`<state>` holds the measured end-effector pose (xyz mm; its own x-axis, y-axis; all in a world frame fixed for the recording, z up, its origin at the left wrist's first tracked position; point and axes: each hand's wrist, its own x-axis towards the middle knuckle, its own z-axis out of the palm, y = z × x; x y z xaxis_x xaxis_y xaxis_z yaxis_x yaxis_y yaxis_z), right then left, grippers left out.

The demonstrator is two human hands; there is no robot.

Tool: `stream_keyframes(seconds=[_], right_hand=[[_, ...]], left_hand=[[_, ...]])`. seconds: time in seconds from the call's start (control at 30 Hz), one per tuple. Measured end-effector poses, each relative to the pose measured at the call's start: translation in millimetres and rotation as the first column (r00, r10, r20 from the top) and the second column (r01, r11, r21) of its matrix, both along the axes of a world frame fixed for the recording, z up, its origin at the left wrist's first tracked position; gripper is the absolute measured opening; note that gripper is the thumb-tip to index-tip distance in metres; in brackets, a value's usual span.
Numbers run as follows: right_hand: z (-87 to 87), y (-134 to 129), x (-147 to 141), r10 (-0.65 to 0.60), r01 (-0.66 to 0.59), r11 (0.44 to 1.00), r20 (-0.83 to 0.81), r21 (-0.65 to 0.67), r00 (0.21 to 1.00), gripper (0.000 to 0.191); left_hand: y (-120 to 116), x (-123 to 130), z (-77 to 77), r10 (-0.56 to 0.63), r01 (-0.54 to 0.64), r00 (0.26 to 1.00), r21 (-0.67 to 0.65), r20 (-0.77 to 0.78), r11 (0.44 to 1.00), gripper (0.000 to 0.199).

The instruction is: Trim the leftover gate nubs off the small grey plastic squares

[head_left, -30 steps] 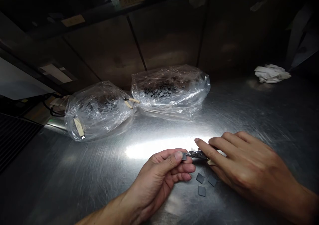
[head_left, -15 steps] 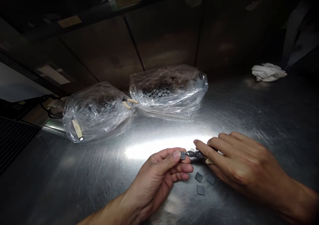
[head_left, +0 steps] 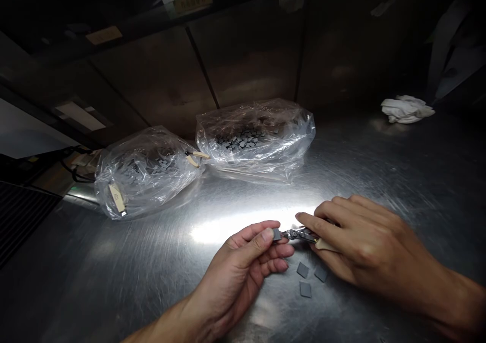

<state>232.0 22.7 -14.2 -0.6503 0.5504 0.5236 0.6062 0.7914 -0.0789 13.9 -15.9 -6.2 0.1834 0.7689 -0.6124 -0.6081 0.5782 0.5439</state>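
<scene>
Between thumb and index finger, my left hand [head_left: 243,272] pinches a small dark grey square piece [head_left: 277,234]. My right hand [head_left: 364,242] is closed round the cream handles of a pair of small cutters [head_left: 299,234], whose tip points left and meets or nearly meets the piece's right edge. Whether the jaws touch it is too small to tell. Below the cutters, three grey squares lie flat on the metal table: one [head_left: 302,269] nearest my left fingertips, one [head_left: 321,273] partly beside my right hand, and one [head_left: 305,289] lower down.
Behind my hands stand two clear plastic bags of grey pieces, a left bag [head_left: 148,176] and a right bag [head_left: 254,140]. Cream-handled cutters [head_left: 195,157] lie between them. A cream-coloured tool [head_left: 117,200] rests at the left bag. A white crumpled cloth [head_left: 407,109] sits back right.
My right hand has shifted slightly, showing more of the cutters' cream handle. The held piece has turned a little in my left fingers. The view has moved slightly.
</scene>
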Motion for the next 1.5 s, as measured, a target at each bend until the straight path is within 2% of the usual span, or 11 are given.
stream_keyframes(seconds=[0.7, 1.13, 1.33, 1.5], right_hand=[[-0.6, 0.0, -0.6, 0.005, -0.005, 0.999, 0.009, -0.042, 1.000, 0.020], [0.0, 1.1, 3.2, 0.019, -0.018, 1.000, 0.074, -0.018, 0.997, 0.023], [-0.5, 0.6, 5.0, 0.032, -0.026, 0.997, 0.076, -0.073, 0.997, 0.024], [0.9, 0.7, 3.4, 0.035, -0.031, 0.998, 0.093, -0.049, 0.995, 0.025]], left_hand=[[-3.0, 0.8, -2.5, -0.010, 0.010, 0.999, -0.007, -0.040, 1.000, 0.012], [-3.8, 1.3, -1.9, -0.025, 0.024, 0.998, -0.009, -0.052, 1.000, 0.012], [-3.0, 1.6, -1.5, -0.029, 0.028, 0.998, -0.006, -0.059, 1.000, 0.012], [-2.0, 1.3, -2.3, -0.034, 0.034, 0.997, -0.005, -0.066, 0.999, 0.014]])
